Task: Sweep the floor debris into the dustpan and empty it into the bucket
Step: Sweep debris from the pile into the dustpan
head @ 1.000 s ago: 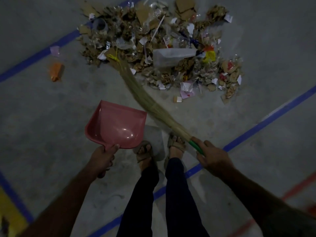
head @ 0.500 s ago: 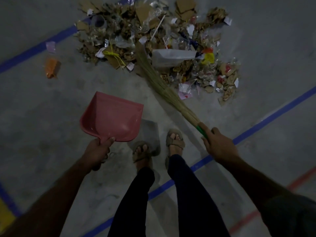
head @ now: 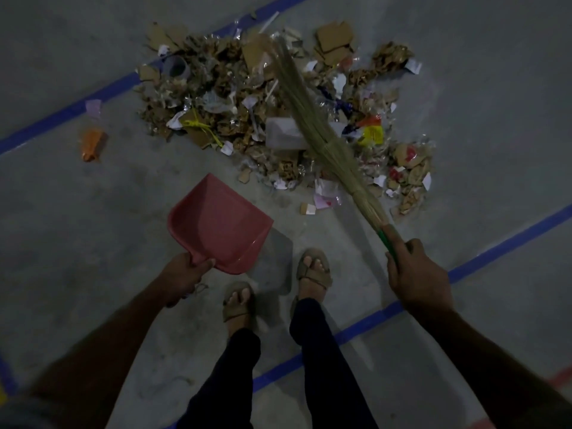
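Note:
A heap of debris [head: 235, 97], cardboard scraps, paper and plastic wrappers, lies on the grey floor ahead of me. My left hand [head: 184, 275] grips the handle of a red dustpan [head: 219, 224], held empty just above the floor short of the heap. My right hand [head: 416, 274] grips the green handle of a straw broom [head: 312, 119]. The broom's bristles reach across the heap to its far side. No bucket is in view.
Blue tape lines [head: 495, 243] cross the floor in front of and behind the heap. An orange scrap [head: 91, 144] and a pale scrap [head: 93, 106] lie apart at the left. My sandalled feet [head: 312, 270] stand just behind the dustpan.
The broom has swung from the heap's left edge rightward and farther over the pile. I stepped closer, and the dustpan moved forward with my left hand.

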`<state>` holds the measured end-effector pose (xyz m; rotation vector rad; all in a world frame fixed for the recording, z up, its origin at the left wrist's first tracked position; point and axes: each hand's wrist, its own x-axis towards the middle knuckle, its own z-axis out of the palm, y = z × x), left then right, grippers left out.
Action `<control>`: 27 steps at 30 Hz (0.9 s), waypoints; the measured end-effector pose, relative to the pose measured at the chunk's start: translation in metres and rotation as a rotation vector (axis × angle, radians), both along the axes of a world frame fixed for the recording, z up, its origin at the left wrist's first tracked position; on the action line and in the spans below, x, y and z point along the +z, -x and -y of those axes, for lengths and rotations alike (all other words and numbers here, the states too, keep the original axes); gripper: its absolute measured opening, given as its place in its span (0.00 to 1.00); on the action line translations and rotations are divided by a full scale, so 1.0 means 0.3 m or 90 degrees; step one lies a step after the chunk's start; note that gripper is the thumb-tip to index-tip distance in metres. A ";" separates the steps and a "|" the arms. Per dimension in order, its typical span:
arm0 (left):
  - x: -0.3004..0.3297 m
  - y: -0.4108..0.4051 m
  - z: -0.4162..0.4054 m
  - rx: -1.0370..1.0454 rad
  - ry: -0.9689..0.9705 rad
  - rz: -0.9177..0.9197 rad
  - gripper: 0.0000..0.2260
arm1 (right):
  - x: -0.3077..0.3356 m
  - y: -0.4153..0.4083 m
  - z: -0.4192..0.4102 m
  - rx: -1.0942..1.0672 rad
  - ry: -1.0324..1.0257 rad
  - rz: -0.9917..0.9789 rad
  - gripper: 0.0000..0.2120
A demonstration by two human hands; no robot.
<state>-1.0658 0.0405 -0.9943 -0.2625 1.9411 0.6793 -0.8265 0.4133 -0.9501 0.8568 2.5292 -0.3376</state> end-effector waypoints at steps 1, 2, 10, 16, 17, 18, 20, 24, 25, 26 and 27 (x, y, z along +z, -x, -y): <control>-0.023 0.005 -0.031 -0.018 0.000 -0.007 0.12 | -0.006 0.017 -0.051 0.001 -0.005 -0.009 0.29; -0.049 0.010 -0.060 -0.032 0.000 -0.007 0.13 | -0.016 0.036 -0.101 0.001 -0.011 -0.020 0.29; -0.356 0.096 -0.220 -0.021 0.055 0.031 0.15 | -0.269 0.158 -0.425 0.099 -0.072 -0.006 0.29; -0.586 0.219 -0.304 -0.085 0.061 0.025 0.15 | -0.535 0.161 -0.525 0.161 -0.022 0.057 0.32; -0.609 0.237 -0.320 -0.102 0.049 0.022 0.16 | -0.558 0.156 -0.533 0.175 0.003 0.054 0.32; -0.635 0.249 -0.337 -0.113 0.037 0.017 0.17 | -0.577 0.146 -0.538 0.197 0.026 0.054 0.32; -0.680 0.259 -0.369 -0.124 0.016 -0.002 0.17 | -0.599 0.125 -0.528 0.242 0.074 0.055 0.32; -0.700 0.229 -0.416 -0.107 0.001 -0.017 0.17 | -0.587 0.068 -0.419 0.297 0.131 0.074 0.36; -0.691 0.217 -0.421 -0.094 -0.005 -0.014 0.17 | -0.572 0.054 -0.393 0.292 0.136 0.059 0.37; -0.676 0.207 -0.426 -0.083 -0.009 -0.014 0.17 | -0.549 0.042 -0.370 0.288 0.140 0.041 0.37; -0.660 0.200 -0.430 -0.081 -0.012 -0.010 0.17 | -0.525 0.030 -0.353 0.285 0.142 0.027 0.36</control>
